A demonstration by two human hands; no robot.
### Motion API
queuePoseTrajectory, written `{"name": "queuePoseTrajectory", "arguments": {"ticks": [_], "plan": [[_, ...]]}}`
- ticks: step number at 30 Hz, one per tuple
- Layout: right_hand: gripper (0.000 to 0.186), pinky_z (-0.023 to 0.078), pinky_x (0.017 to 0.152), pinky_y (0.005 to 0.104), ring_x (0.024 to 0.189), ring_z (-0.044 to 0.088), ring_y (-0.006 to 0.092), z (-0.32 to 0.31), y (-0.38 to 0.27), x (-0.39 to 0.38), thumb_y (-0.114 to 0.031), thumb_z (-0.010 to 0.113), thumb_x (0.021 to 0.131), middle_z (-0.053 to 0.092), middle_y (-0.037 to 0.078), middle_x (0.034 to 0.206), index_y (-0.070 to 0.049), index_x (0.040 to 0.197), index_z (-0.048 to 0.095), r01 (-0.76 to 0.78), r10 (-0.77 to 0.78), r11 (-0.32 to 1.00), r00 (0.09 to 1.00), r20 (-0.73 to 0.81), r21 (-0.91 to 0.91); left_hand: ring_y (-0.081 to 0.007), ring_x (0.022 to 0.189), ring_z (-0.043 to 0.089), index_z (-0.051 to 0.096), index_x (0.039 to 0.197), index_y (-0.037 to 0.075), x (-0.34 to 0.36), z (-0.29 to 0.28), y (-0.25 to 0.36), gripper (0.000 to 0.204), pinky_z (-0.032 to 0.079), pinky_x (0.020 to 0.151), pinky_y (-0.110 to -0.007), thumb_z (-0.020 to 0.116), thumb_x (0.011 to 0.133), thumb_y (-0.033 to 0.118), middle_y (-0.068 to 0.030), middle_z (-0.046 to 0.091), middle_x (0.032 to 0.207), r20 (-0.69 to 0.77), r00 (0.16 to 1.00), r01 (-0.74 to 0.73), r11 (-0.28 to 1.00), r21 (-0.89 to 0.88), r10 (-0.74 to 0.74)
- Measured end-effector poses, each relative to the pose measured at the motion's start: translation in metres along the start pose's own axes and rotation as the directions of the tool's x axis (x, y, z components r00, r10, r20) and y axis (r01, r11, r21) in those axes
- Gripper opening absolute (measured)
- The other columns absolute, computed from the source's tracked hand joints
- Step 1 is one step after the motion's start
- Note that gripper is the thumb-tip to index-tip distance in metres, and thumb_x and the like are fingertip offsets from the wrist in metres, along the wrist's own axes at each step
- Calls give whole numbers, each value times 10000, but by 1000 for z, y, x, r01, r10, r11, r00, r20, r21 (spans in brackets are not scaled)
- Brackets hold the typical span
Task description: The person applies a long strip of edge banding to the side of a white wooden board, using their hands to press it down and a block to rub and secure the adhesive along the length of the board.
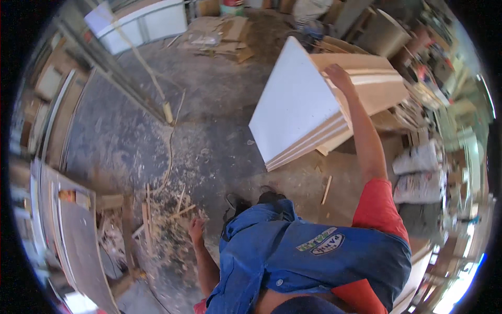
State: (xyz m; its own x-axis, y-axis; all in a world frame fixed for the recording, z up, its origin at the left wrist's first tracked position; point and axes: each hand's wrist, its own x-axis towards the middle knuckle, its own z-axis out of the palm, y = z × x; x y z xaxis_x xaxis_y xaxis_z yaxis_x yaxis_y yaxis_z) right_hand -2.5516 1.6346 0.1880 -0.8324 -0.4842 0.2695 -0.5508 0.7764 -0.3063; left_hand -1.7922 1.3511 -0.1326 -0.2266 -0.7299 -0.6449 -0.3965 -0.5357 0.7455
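Note:
Several white-faced boards (pixel 295 102) with raw brown edges lean together as a tilted stack, ahead and to the right of me. Up at the stack's top edge, my right hand (pixel 340 77) has its fingers curled over a board; exactly how many boards it grips cannot be made out. Plain brown panels (pixel 379 94) stand right behind that hand. My left hand (pixel 196 230) hangs low at my left side above the littered floor, its fingers curled in, and nothing shows in it.
Wood shavings and offcut strips (pixel 180 212) litter the floor at left. A workbench (pixel 83 246) stands at the left rim and a metal post (pixel 120 78) behind it. Flattened cardboard (pixel 222 36) lies at the back. Filled sacks (pixel 418 186) are stacked at right.

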Motion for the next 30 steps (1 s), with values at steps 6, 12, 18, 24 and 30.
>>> {"name": "queuePoseTrajectory", "arguments": {"ticks": [6, 12, 18, 24, 30], "plan": [[841, 382, 1064, 434, 1246, 499, 396, 58, -42, 41, -598, 583, 833, 484, 302, 1350, 87, 1309, 472, -51, 35, 998, 901, 433, 27, -182, 868, 647, 604, 1125, 97, -167, -19, -147, 332, 493, 733, -353, 644, 843, 266, -24, 674, 951, -175, 901, 366, 912, -186, -397], [591, 485, 912, 339, 1094, 569, 212, 83, 3, 26, -167, 717, 830, 589, 161, 1219, 54, 1317, 465, -77, -174, 822, 909, 379, 564, -205, 812, 647, 625, 964, 107, -348, 46, -320, 235, 523, 697, -362, 634, 828, 299, -34, 665, 888, -7, 1000, 2, 594, 804, 7], [687, 389, 1034, 383, 1241, 494, 329, 115, 50, 44, -192, 662, 861, 489, 240, 1363, 76, 1407, 344, 62, -196, 904, 939, 283, 423, -226, 868, 657, 655, 999, 79, -362, 140, -340, 277, 532, 756, -365, 619, 822, 289, -86, 684, 921, -208, 956, 287, 792, 540, -204], [721, 354, 1075, 395, 1313, 426, 356, 110, 28, 53, -258, 664, 850, 434, 255, 1414, 76, 1409, 357, -17, -97, 965, 903, 418, 261, -287, 968, 657, 677, 1016, 29, -292, 137, -343, 310, 534, 807, -377, 624, 795, 240, -156, 678, 1055, -346, 934, 89, 996, -21, -91], [789, 373, 1058, 461, 1243, 483, 427, 89, 70, 49, -441, 639, 840, 500, 305, 1326, 5, 1429, 361, 196, -193, 980, 979, 62, -33, -242, 910, 657, 646, 1087, 39, -231, 93, -291, 270, 532, 733, -348, 579, 851, 153, -115, 664, 1053, -197, 945, -196, 935, 296, 261]]}}
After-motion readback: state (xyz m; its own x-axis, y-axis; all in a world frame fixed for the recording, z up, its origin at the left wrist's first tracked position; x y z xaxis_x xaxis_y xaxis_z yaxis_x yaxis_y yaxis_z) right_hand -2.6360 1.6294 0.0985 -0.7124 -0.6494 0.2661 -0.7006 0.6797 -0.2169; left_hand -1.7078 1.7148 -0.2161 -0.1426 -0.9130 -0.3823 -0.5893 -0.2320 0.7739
